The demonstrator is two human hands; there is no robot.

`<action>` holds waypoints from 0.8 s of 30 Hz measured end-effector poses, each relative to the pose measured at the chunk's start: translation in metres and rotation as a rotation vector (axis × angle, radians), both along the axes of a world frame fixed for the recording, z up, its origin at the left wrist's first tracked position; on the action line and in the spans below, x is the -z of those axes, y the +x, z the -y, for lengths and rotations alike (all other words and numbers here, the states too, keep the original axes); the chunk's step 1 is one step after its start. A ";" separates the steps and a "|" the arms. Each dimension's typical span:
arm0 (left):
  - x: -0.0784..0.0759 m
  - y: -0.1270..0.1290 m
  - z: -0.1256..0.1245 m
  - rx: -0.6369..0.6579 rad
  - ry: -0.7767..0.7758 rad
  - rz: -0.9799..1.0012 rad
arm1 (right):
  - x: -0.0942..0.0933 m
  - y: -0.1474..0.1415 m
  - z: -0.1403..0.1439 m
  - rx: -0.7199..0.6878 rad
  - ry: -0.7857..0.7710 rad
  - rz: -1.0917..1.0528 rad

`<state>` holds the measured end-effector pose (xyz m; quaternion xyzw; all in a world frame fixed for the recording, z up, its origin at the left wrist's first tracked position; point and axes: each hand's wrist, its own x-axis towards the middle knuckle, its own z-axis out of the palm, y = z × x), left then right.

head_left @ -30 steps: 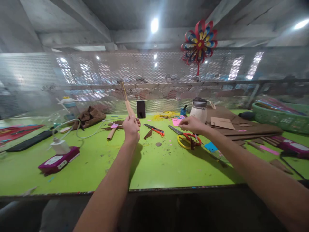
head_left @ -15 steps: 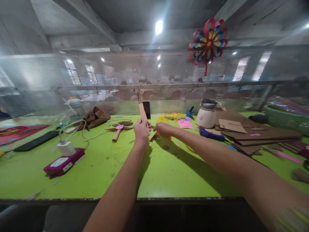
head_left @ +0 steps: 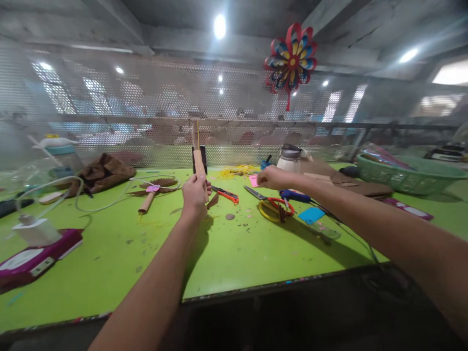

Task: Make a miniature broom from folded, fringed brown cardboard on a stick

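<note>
My left hand (head_left: 195,195) is closed around a light brown cardboard tube (head_left: 199,163), held upright with a thin yellow strip rising above it. A dark brown paper piece (head_left: 212,201) lies by that hand. My right hand (head_left: 273,177) reaches over a pink paper (head_left: 253,180) at the back, its fingers bent together at the paper's edge; what they pinch is hidden. Between my arms lie an orange utility knife (head_left: 229,196) and open scissors (head_left: 260,196) with red and yellow handles.
A brown paper flower with a tube stem (head_left: 146,202) lies left, near a white cable and a purple power strip (head_left: 66,246). To the right are a blue-handled tool (head_left: 295,196), blue paper (head_left: 311,215), a white jug (head_left: 288,161) and a green basket (head_left: 405,175). Yellow shreds (head_left: 239,171) lie behind.
My right hand has moved from beside my left hand to the pink paper at the right. The utility knife now lies free on the table. The view has turned right.
</note>
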<state>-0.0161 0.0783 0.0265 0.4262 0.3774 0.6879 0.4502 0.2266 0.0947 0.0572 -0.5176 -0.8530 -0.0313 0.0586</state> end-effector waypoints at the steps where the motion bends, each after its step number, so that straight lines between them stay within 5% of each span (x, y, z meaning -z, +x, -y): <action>1: 0.000 0.001 0.001 0.013 0.004 -0.003 | 0.000 0.013 0.010 0.008 -0.011 0.000; 6: 0.004 0.003 -0.001 0.027 0.009 -0.030 | 0.009 0.055 0.051 0.038 -0.072 -0.073; 11: 0.007 -0.001 -0.007 -0.026 -0.004 -0.035 | 0.027 0.057 0.047 0.038 -0.022 -0.184; 15: 0.008 -0.005 -0.006 -0.040 0.012 -0.028 | 0.036 0.023 0.025 -0.016 0.026 -0.225; 24: 0.005 -0.007 -0.003 -0.064 -0.014 -0.018 | 0.056 -0.100 -0.022 -0.171 0.035 -0.106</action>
